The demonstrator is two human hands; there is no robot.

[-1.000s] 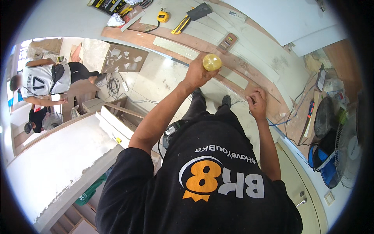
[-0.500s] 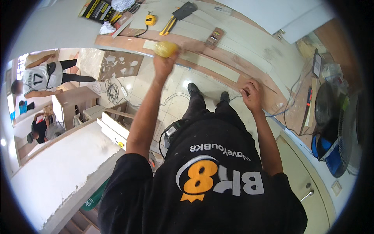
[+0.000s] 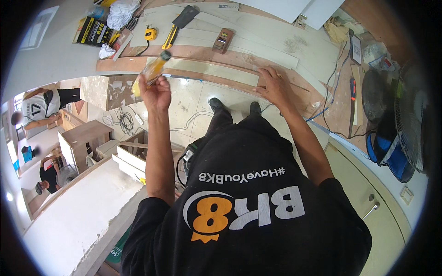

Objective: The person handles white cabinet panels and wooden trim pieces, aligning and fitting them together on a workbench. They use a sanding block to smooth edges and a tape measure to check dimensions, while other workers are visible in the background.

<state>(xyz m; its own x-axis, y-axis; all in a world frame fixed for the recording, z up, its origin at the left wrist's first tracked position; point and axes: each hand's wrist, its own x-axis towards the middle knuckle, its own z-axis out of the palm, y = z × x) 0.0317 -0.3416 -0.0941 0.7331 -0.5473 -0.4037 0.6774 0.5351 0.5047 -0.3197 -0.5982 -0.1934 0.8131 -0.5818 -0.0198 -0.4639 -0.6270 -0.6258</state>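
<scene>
In my left hand (image 3: 155,94) is a clear plastic bottle (image 3: 155,69) with yellow contents and a dark cap, tilted and blurred by motion. It is held over the left part of the bench's near edge. A pale narrow strip (image 3: 216,72) lies along that edge. At the strip's right end my right hand (image 3: 275,87) is spread, fingers apart and nothing gripped, its fingertips at the wooden edge. Further back on the bench lie a small wood plane (image 3: 223,41), a yellow utility knife (image 3: 170,37), a dark flat-bladed tool (image 3: 186,16) and a yellow tape measure (image 3: 150,33).
A black-and-yellow box (image 3: 92,32) and crumpled white plastic (image 3: 123,14) stand at the back left. Fans (image 3: 410,115), a phone (image 3: 355,49) and a red-blue cutter (image 3: 352,88) are at the right. Cables (image 3: 124,118) cross the floor. Two people work at the far left.
My left hand has moved left with the bottle, which has turned so its dark cap shows. My right hand has gone from curled to spread at the bench edge. The whole view has shifted.
</scene>
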